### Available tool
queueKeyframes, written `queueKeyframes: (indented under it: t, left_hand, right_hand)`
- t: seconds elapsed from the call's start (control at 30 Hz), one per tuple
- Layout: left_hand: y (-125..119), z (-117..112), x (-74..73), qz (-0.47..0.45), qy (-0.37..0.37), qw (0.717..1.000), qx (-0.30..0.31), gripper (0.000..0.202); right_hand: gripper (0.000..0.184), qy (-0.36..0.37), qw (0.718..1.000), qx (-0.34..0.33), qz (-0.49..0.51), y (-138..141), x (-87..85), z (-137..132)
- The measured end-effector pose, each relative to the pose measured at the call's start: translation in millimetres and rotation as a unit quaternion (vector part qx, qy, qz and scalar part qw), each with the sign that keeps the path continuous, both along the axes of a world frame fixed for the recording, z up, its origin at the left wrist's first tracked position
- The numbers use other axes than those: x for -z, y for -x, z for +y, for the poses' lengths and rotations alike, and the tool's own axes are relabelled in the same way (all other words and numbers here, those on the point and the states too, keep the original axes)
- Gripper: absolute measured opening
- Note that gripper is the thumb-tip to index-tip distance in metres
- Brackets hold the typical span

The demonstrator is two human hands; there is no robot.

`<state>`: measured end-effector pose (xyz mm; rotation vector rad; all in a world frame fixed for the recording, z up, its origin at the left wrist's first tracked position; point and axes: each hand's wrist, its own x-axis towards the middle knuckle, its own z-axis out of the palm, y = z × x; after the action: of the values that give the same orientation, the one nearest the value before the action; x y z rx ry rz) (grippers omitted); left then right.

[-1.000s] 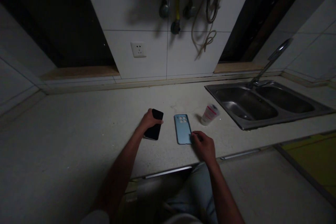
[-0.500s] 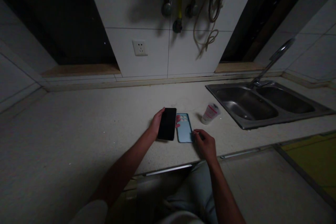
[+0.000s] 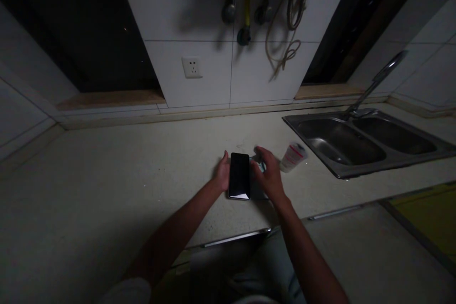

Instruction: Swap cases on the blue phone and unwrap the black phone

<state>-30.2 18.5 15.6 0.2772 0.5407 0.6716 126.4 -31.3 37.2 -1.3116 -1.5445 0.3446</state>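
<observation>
My left hand (image 3: 223, 174) is closed round the left side of a black smartphone (image 3: 240, 175), its dark screen facing up with a bright reflection at the lower end. At the phone's right edge is my right hand (image 3: 268, 171), thumb and forefinger apart; whether the thumb touches the phone I cannot tell. Beneath my right hand lies a light blue phone case (image 3: 262, 166) on the counter, mostly hidden by the hand and the phone. Just right of that hand stands a clear plastic cup (image 3: 294, 156) with red print.
The pale countertop (image 3: 142, 166) runs along a tiled wall. A steel double sink (image 3: 337, 171) with a tap (image 3: 377, 78) is at the right. On the wall are a power socket (image 3: 191, 67) and hoses (image 3: 247, 0). Below the front edge are cabinets (image 3: 342, 247).
My left hand has brought the phone right, partly over the case. My right hand has moved from the case's lower right edge up over the case, its fingers now spread.
</observation>
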Motion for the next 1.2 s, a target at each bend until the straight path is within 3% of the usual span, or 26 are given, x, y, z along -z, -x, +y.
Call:
queueKeyframes:
  t: [0.13, 0.3, 0.43, 0.57, 0.67, 0.8, 0.93, 1.03, 1.2]
  left_hand:
    - [-3.7, 0.1, 0.4, 0.025, 0.005, 0.999, -0.027, 0.082]
    - [-4.0, -1.4, -0.8, -0.038, 0.050, 0.998, -0.015, 0.086]
    - [-4.8, 1.7, 9.4, -0.054, 0.051, 0.997, -0.006, 0.078]
    - [-5.1, 4.2, 17.9, -0.060, 0.025, 0.998, -0.007, 0.065]
    - [-2.7, 5.0, 19.1, -0.077, 0.020, 0.997, 0.016, 0.070]
    - [-0.1, 7.0, 21.4, -0.051, 0.017, 0.997, 0.056, 0.073]
    - [-2.6, 7.5, 21.0, -0.005, 0.004, 1.000, 0.019, 0.068]
    - [-6.9, 6.2, 16.6, -0.021, 0.006, 1.000, -0.005, 0.064]
    - [-9.8, 5.6, 9.6, -0.034, 0.038, 0.998, -0.023, 0.064]
  right_hand:
    - [0.042, 0.043, 0.978, -0.107, -0.172, 27.1, 7.4, 12.8]
    - [0.043, 0.020, 0.947, -0.163, -0.277, 47.4, 23.1, -17.2]
    - [0.045, -0.012, 0.935, -0.205, -0.289, 36.2, 27.8, -54.6]
    - [0.048, -0.017, 0.916, -0.272, -0.293, 5.9, 28.2, -79.2]
    - [0.047, 0.006, 0.924, -0.239, -0.300, -17.7, 27.4, -79.1]
    - [0.049, 0.038, 0.939, -0.162, -0.302, -29.4, 25.4, -55.0]
    - [0.052, 0.053, 0.948, -0.127, -0.286, -9.9, 25.4, -20.1]
    - [0.050, 0.041, 0.954, -0.118, -0.274, 14.9, 26.1, -1.7]
    - [0.048, -0.014, 0.965, -0.090, -0.247, 31.8, 20.9, -4.0]
